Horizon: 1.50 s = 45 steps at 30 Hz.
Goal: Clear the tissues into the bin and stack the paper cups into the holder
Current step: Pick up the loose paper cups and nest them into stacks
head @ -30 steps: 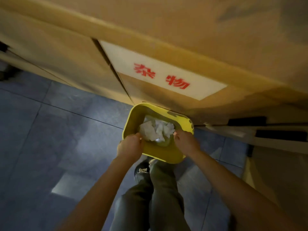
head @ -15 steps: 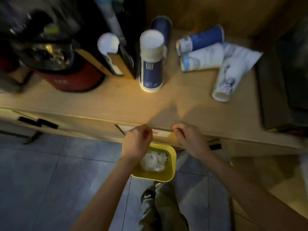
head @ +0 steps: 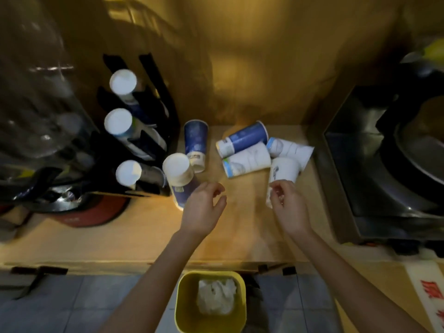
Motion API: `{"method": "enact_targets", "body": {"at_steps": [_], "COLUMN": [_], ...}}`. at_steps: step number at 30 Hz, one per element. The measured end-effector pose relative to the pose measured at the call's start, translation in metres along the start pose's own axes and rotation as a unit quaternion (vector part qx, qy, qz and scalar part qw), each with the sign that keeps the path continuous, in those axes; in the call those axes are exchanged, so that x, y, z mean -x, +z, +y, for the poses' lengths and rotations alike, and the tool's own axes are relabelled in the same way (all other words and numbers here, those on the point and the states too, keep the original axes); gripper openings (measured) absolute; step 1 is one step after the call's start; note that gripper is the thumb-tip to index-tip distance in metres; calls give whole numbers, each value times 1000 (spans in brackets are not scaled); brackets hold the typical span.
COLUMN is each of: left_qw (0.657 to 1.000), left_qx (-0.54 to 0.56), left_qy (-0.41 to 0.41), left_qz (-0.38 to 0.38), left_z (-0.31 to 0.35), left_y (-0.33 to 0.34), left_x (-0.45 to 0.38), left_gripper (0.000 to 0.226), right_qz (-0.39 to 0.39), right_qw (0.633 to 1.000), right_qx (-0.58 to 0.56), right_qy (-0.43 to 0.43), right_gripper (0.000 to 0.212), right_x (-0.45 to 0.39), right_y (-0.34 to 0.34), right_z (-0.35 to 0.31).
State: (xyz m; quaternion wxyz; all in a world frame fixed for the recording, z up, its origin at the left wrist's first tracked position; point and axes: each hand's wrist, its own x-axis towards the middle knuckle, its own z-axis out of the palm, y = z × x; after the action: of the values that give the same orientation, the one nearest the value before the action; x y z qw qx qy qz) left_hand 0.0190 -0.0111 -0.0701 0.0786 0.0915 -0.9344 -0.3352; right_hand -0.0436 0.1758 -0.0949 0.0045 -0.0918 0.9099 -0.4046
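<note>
Reaching over the wooden surface [head: 134, 239], the person's right hand [head: 287, 207] has its fingers curled at the near end of a white paper cup [head: 283, 174] lying on its side; whether the grip has closed on it cannot be told through the blur. The left hand [head: 204, 210] hovers loosely spread and empty, just beside an upturned blue cup [head: 179, 179]. That upright cup looks the likeliest casualty — a careless sweep of the left wrist could tip it, and it stands close to the black cup holder [head: 153, 131]. The four other loose cups [head: 242, 147] lie on their sides near the back wall and could roll when nudged. Open room is mostly the bare front strip of the surface; the steel appliance [head: 374, 179] hems in the right side (little clearance there). Tissues [head: 216, 296] already sit in the yellow bin [head: 182, 316] on the floor below the front edge.
</note>
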Motion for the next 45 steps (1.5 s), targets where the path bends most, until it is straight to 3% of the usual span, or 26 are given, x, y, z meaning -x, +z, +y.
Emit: {"method": "enact_targets", "body": {"at_steps": [5, 12, 16, 23, 28, 30, 33, 37, 45], "left_qw": [997, 982, 976, 975, 956, 962, 969, 939, 925], "left_qx": [-53, -147, -181, -168, -182, -143, 4, 179, 232], "left_qy": [-15, -78, -76, -96, -176, -194, -239, -292, -300], "left_qz": [-55, -91, -94, -113, -148, -128, -60, 12, 26], "left_z": [14, 14, 7, -6, 1, 1, 1, 7, 12], "left_y": [37, 82, 96, 103, 103, 99, 93, 98, 123], "left_x": [-49, -89, -112, -141, -136, -129, -113, -85, -54], "left_gripper": [51, 77, 82, 77, 63, 61, 69, 85, 78], "right_qz": [71, 24, 5, -47, -48, -46, -51, -47, -62], "right_qw": [987, 953, 925, 913, 905, 906, 908, 909, 916], "right_qx": [10, -140, -173, -135, -173, -181, -189, -192, -156], "right_qy": [141, 266, 339, 382, 385, 379, 370, 366, 365], "right_gripper": [45, 88, 82, 69, 62, 60, 59, 61, 67], "right_x": [-35, -65, -74, -72, -69, -69, -70, -71, -76], "right_y": [-2, 13, 15, 23, 24, 24, 23, 25, 21], "right_z": [35, 58, 63, 73, 71, 73, 75, 75, 71]}}
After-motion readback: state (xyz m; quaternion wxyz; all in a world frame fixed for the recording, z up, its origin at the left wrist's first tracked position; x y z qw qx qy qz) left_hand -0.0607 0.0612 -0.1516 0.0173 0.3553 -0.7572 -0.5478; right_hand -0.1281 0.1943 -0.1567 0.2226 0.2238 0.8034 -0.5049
